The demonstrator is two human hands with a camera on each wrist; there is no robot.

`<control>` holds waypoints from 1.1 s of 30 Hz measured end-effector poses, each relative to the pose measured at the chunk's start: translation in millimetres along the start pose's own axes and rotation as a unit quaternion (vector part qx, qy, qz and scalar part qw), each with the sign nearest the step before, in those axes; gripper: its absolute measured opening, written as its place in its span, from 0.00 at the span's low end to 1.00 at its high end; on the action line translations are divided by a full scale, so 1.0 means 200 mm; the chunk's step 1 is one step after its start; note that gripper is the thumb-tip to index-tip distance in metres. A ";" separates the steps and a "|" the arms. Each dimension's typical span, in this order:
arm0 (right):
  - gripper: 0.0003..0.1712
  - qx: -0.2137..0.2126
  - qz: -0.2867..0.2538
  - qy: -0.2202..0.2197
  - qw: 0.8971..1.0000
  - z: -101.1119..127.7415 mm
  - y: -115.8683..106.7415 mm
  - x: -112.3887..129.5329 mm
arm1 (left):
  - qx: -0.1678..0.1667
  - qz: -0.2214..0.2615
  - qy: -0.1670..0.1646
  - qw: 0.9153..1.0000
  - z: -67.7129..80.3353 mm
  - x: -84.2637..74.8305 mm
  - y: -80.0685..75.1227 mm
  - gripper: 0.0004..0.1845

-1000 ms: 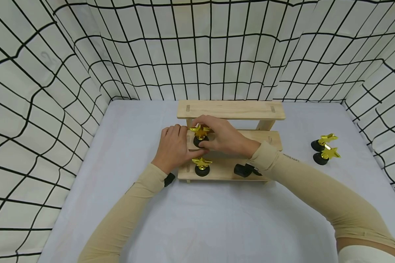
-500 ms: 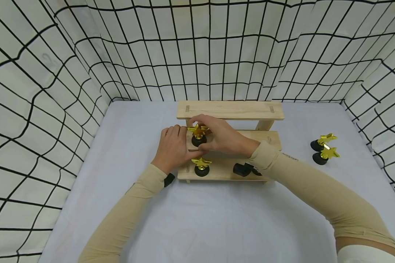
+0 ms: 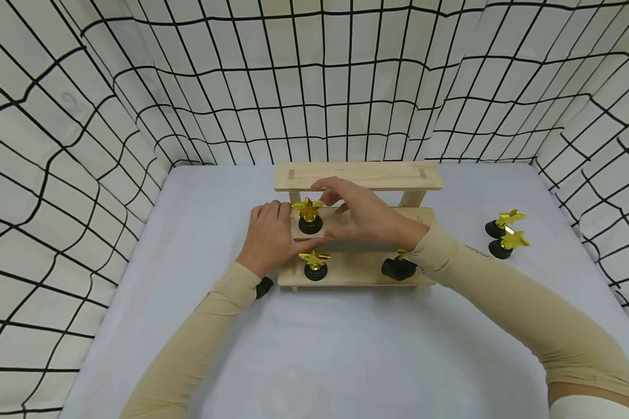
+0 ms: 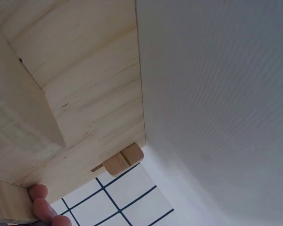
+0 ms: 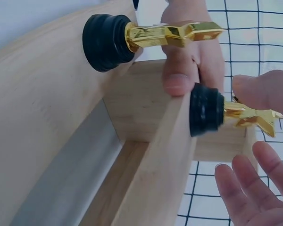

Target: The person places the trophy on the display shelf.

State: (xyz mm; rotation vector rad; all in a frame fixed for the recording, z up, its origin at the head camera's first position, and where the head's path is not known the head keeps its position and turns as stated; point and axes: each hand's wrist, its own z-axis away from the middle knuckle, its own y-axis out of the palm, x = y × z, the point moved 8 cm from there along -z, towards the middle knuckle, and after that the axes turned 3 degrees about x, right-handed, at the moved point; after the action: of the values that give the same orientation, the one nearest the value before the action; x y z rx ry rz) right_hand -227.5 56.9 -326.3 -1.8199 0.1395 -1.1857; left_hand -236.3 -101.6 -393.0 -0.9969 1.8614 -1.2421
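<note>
A gold star trophy (image 3: 310, 216) with a black base stands at the left end of the middle step of a wooden stepped rack (image 3: 356, 269). My right hand (image 3: 369, 218) is just right of it, thumb and fingers spread apart and holding nothing. In the right wrist view, the fingers (image 5: 245, 188) are clear of that trophy (image 5: 207, 110). My left hand (image 3: 269, 235) grips the left end of the middle step, thumb along its front edge; its fingertips (image 4: 42, 205) show against the wood in the left wrist view. Another star trophy (image 3: 315, 265) stands on the bottom step's left.
Two more star trophies (image 3: 508, 241) lie tilted on the white table at the right. A bit of gold (image 3: 400, 253) shows behind the black wrist camera (image 3: 398, 269) over the bottom step. Black netting (image 3: 346, 105) over white walls surrounds the table's back and sides.
My right hand has let go of the trophy on the middle step and drawn slightly right, its fingers opening. My left hand keeps its grip on the rack. The head view has shifted slightly.
</note>
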 end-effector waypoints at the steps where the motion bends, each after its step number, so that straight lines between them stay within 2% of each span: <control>1: 0.46 -0.003 -0.001 0.000 1.000 0.01 -0.01 0.00 | 0.002 0.000 -0.001 1.000 0.00 0.00 0.00 0.59; 6: 0.46 -0.022 0.001 0.001 1.000 0.06 -0.07 0.00 | 0.015 -0.006 -0.006 1.000 0.00 0.00 0.02 0.52; 18: 0.44 -0.082 0.003 -0.013 0.997 0.18 -0.20 -0.02 | 0.025 -0.008 -0.017 1.000 -0.01 0.00 0.02 0.52; 28: 0.45 -0.116 0.016 0.017 0.993 0.29 -0.30 -0.07 | 0.024 -0.002 -0.015 1.000 -0.01 0.00 0.02 0.52; 33: 0.43 -0.130 0.003 0.033 0.991 0.37 -0.34 -0.10 | 0.017 -0.002 -0.009 1.000 -0.01 0.00 0.02 0.51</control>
State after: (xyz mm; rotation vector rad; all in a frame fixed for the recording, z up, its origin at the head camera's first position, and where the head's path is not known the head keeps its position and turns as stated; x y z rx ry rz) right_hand -205.6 152.5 -297.7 -2.0032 0.3505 -1.2707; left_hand -238.8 -99.9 -396.4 -0.9911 1.8189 -1.2592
